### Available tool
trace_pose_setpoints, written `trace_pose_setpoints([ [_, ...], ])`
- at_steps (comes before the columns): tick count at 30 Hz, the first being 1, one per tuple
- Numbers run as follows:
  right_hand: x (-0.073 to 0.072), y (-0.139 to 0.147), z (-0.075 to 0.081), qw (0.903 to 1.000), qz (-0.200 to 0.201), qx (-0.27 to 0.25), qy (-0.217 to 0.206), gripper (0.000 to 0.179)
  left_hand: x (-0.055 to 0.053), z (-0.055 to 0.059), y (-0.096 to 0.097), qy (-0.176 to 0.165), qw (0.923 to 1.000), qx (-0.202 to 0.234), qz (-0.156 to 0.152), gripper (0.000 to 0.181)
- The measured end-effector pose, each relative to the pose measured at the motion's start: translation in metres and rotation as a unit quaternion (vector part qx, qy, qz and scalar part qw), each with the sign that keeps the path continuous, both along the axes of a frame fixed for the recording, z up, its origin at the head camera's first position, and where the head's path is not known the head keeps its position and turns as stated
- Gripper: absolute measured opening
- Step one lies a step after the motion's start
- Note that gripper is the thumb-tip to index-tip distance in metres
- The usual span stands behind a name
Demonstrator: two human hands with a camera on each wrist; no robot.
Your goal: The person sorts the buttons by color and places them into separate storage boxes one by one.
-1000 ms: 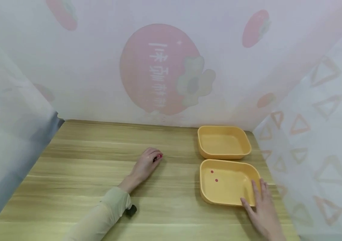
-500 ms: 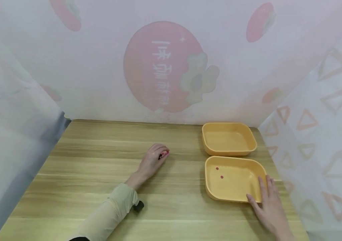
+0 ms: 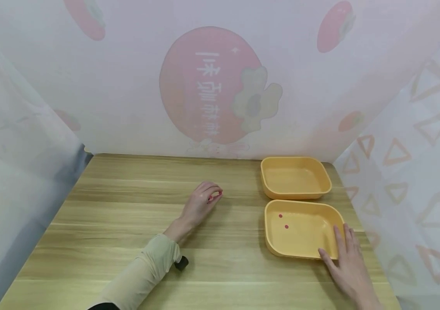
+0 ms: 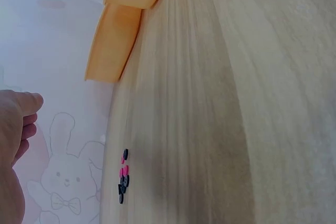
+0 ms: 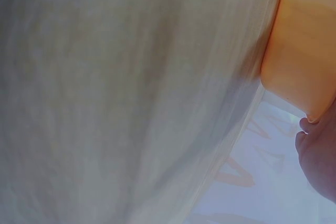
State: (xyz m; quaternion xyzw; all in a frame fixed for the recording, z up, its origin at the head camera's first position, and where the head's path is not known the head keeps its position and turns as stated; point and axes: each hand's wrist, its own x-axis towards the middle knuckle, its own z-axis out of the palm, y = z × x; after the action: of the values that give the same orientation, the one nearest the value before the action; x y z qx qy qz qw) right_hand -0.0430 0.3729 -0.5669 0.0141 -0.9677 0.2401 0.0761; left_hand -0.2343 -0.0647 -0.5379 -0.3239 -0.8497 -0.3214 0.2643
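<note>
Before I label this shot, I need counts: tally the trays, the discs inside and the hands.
Far tray and near tray: 2 trays
Reddish discs in the near tray: 2
Left hand and right hand: 2 hands
Total: 6

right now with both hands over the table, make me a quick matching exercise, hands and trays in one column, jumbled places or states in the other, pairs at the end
Column 1
1. left hand
2. right hand
3. near yellow tray
4. far yellow tray

Column 2
A. shows two small red dots inside
B. closest to the back wall
C. over the table, left of both trays in the head view
D. touching a tray's near right corner

Pairs: 1-C, 2-D, 3-A, 4-B
</note>
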Motion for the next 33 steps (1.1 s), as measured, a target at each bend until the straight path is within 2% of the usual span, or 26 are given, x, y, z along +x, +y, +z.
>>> trace_pose_setpoints([
  [5, 0.0, 0.0, 0.0, 1.0, -0.001, -0.002, 0.001, 0.088, 0.001, 0.003, 0.004, -0.017, 0.9998, 0.005, 0.0, 0.017],
  [8, -0.001, -0.001, 0.001, 1.0, -0.001, -0.002, 0.004, 0.087, 0.002, 0.003, 0.006, -0.051, 0.9982, 0.029, -0.01, 0.015],
  [12, -0.001, -0.001, 0.001, 1.0, -0.001, -0.002, 0.009, 0.087, 0.004, 0.005, 0.009, -0.105, 0.9918, 0.068, -0.025, 0.013],
  [15, 0.0, -0.001, 0.001, 1.0, 0.0, -0.003, 0.008, 0.087, 0.006, 0.006, 0.01, -0.126, 0.9882, 0.082, -0.027, 0.014],
  [24, 0.001, 0.001, 0.001, 1.0, 0.001, -0.003, 0.004, 0.088, 0.011, 0.008, 0.02, -0.121, 0.9899, 0.07, -0.022, 0.018],
  [33, 0.0, -0.001, 0.001, 1.0, -0.002, 0.0, 0.004, 0.087, 0.015, 0.011, 0.042, -0.131, 0.9855, 0.082, -0.068, 0.019],
])
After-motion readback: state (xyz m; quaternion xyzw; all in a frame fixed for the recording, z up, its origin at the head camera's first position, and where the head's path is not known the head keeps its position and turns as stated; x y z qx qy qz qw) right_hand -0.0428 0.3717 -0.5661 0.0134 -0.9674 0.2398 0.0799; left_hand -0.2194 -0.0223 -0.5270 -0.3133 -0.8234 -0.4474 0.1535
